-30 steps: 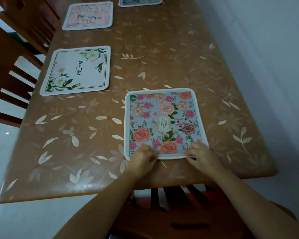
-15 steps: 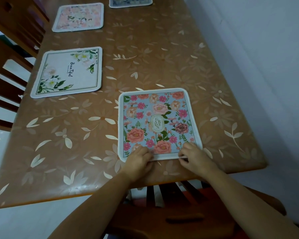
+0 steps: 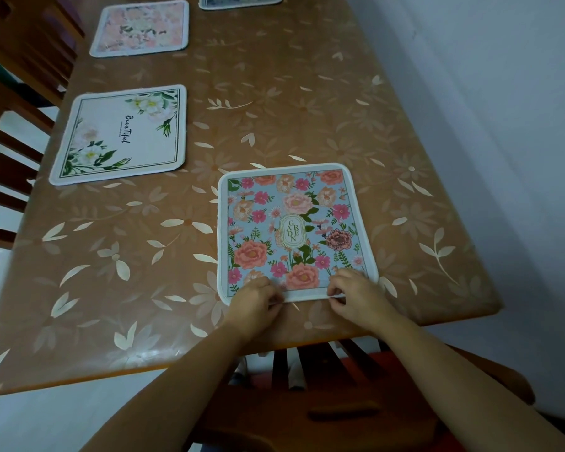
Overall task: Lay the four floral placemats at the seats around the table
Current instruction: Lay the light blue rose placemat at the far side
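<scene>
Left hand (image 3: 256, 296) and right hand (image 3: 356, 293) pinch one edge, side by side.
Both lie knuckles up with fingers curled, each pinching the near edge of the blue placemat (image 3: 291, 223) between thumb and fingers. A gap parts them; the bare forearms reach forward, angling inward toward the wrists.

A glossy brown cover (image 3: 307, 102) printed with pale leaves and flowers fills the middle of the frame. Slatted wooden chairs (image 3: 17, 158) line the left edge, and another chair (image 3: 340, 415) sits at bottom centre. A grey-white wall (image 3: 503, 125) runs down the right, with pale floor (image 3: 62, 415) at lower left.
</scene>
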A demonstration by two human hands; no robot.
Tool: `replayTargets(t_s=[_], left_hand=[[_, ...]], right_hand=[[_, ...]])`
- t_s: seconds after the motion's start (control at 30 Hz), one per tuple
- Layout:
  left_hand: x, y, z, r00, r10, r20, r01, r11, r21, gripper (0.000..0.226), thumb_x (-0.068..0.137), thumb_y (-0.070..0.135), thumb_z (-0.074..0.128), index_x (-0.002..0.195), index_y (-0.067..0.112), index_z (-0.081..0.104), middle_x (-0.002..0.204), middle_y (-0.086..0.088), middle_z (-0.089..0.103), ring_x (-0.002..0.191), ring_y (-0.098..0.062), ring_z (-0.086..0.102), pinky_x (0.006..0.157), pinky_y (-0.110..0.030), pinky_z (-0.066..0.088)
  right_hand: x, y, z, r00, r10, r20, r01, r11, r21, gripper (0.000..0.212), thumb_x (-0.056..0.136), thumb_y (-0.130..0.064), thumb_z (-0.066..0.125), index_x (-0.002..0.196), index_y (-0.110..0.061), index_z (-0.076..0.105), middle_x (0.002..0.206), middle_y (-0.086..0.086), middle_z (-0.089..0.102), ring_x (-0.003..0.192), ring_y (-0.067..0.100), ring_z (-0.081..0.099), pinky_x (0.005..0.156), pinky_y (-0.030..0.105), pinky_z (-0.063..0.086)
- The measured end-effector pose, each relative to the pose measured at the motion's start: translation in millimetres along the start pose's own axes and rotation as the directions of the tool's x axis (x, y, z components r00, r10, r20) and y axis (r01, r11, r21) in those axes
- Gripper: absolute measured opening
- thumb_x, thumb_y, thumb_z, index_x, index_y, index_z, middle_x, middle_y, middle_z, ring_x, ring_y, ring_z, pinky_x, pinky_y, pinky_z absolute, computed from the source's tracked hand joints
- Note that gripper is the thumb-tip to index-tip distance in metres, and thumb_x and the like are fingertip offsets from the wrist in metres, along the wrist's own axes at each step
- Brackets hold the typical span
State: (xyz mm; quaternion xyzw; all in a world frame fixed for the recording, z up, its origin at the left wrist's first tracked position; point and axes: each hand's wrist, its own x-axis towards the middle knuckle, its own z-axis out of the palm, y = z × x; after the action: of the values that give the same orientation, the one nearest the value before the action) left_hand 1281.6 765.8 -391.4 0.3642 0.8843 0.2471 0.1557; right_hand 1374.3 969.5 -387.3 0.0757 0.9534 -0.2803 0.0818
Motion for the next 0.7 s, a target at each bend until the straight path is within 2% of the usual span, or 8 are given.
replayTargets(t_s=[0.27,0.47,0.57,0.7], left_hand=[[-1,5,-1,0.998,-0.008,0.054,0.006,1.0,0.029,0.01,0.082,0.014,0.062,0.086,0.007,0.068,0.092,-0.012,0.063,0.088,-0.025,0.055,0.07,-0.028,0.04],[-2,7,-2,0.993,0.006,0.119,-0.008,1.0,0.02,0.01,0.081,0.018,0.064,0.083,0.008,0.067,0.092,-0.008,0.063,0.085,-0.02,0.055,0.072,-0.023,0.039],[-2,8,-2,0.99,-0.011,0.14,0.009,1.0,0.013,0.01,0.081,0.019,0.064,0.08,0.009,0.067,0.09,-0.007,0.064,0.083,-0.019,0.055,0.069,-0.021,0.038],[-4,9,-1,0.987,-0.002,0.158,0.0,1.0,0.013,0.011,0.081,0.021,0.065,0.08,0.011,0.069,0.091,-0.005,0.064,0.082,-0.016,0.054,0.064,-0.018,0.032]], right_hand=[[-1,-2,-2,0.999,-0.002,0.05,0.004,1.0,-0.025,0.004,0.077,-0.008,0.061,0.081,-0.007,0.061,0.087,0.005,0.057,0.086,0.019,0.051,0.08,0.028,0.036],[-7,-4,-4,0.995,-0.019,0.094,0.022,0.999,-0.03,0.004,0.076,-0.009,0.059,0.08,-0.009,0.061,0.076,-0.008,0.044,0.077,0.012,0.046,0.07,0.021,0.032],[-8,-4,-5,0.994,-0.018,0.108,0.023,0.999,-0.04,0.005,0.077,-0.009,0.059,0.08,-0.009,0.061,0.077,-0.007,0.046,0.08,0.015,0.05,0.069,0.021,0.034],[-10,-6,-6,0.991,-0.015,0.131,0.024,0.998,-0.066,0.007,0.076,-0.009,0.057,0.081,-0.008,0.061,0.083,0.003,0.058,0.086,0.019,0.054,0.078,0.029,0.043]])
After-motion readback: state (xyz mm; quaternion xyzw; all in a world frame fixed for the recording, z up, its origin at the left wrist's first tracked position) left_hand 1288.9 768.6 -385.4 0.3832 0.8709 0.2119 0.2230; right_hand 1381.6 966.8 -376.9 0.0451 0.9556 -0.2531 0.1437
